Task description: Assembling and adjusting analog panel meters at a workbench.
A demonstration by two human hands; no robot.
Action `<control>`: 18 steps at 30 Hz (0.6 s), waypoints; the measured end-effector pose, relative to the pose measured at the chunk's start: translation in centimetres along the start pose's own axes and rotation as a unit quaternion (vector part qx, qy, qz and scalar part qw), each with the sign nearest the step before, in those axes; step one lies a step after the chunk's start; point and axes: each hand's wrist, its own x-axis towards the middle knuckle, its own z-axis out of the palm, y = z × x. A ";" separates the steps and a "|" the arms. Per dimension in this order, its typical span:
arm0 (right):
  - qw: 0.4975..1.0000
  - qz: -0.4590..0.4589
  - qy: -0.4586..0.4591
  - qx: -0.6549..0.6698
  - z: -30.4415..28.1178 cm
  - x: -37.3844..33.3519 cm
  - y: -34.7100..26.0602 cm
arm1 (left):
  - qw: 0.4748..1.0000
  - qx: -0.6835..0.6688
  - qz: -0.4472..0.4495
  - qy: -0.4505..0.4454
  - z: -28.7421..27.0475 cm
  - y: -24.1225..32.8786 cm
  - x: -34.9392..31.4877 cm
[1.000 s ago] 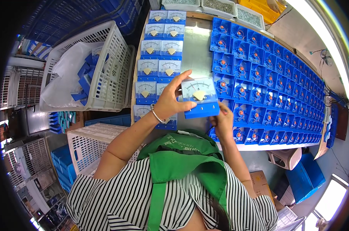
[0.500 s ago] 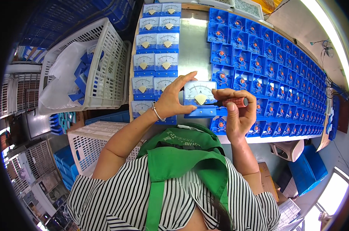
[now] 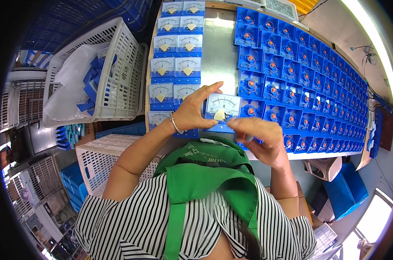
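My left hand (image 3: 191, 110) grips a blue-and-white analogue panel meter (image 3: 223, 103) by its left side, thumb along the lower edge and fingers towards the top. The meter has a clear front, a scale and a cream fan-shaped piece at its lower middle. My right hand (image 3: 263, 136) is closed at the meter's lower right corner, knuckles up and slightly blurred. The red-handled screwdriver seen in it earlier is now mostly hidden by the fingers; a small dark bit shows beside the cream piece.
Two columns of similar meters (image 3: 188, 66) line the table's left side. Rows of open blue housings (image 3: 272, 67) with orange-red parts and wires fill the right. White crates (image 3: 127, 82) stand at left, one holding plastic film and blue pieces. A tray of small metal parts (image 3: 279, 8) sits at the back.
My right hand has rolled over and moved slightly left and down, hiding the screwdriver's red handle. The meter has shifted a little left and down and tilted slightly in my left hand.
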 end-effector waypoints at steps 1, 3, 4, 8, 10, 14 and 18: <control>0.997 -0.044 -0.056 0.030 -0.1 0.0 0.0 | 1.000 -0.001 0.003 0.003 0.1 -0.2 -0.1; 0.996 -0.056 -0.059 0.024 0.2 -0.2 0.0 | 1.000 -0.002 0.007 0.006 0.1 -0.2 -0.3; 0.999 -0.015 -0.045 0.017 0.3 -0.4 -0.5 | 1.000 -0.015 -0.004 0.004 0.1 -0.1 -0.4; 0.996 0.023 0.063 -0.052 1.6 -0.9 -0.4 | 1.000 -0.027 -0.005 0.012 0.3 0.0 -0.7; 0.991 0.004 0.114 -0.077 2.5 -0.9 0.2 | 1.000 -0.027 -0.010 0.011 0.4 0.0 -0.7; 0.967 -0.004 0.224 -0.121 3.5 -0.7 1.5 | 1.000 -0.013 0.008 0.023 0.6 -0.2 -0.9; 0.968 0.016 0.230 -0.101 3.5 -0.6 2.1 | 1.000 -0.014 -0.002 0.026 0.4 -0.2 -0.9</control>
